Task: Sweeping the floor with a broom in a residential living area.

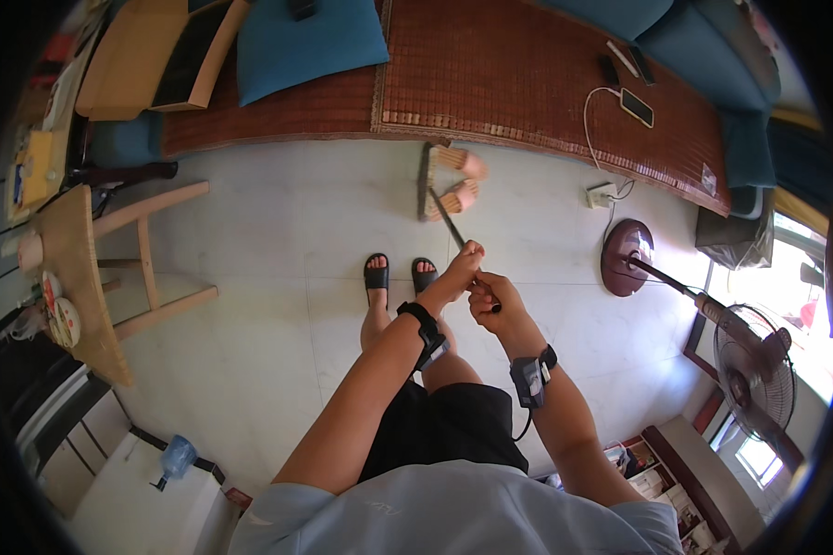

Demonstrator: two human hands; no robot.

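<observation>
Both my hands are closed around a long dark handle point(448, 222) that slopes down to the floor. My left hand point(457, 270) grips it a little farther along, while my right hand point(498, 301) is wrapped round it near its end. At the bottom sits a narrow dark head point(426, 180), seen almost edge-on; whether it is a broom or a mop I cannot tell. Close against its right side lie two slippers with striped soles and pink straps, one slipper point(455, 163) beyond the other slipper point(455, 200).
A sofa seat with a brown mat point(500, 74) runs across the far side, with a phone point(636, 108) charging from a power strip point(602, 195). At right stands a pedestal fan point(754, 365). A wooden stool point(148, 264) is at left, a water jug point(178, 455) at lower left.
</observation>
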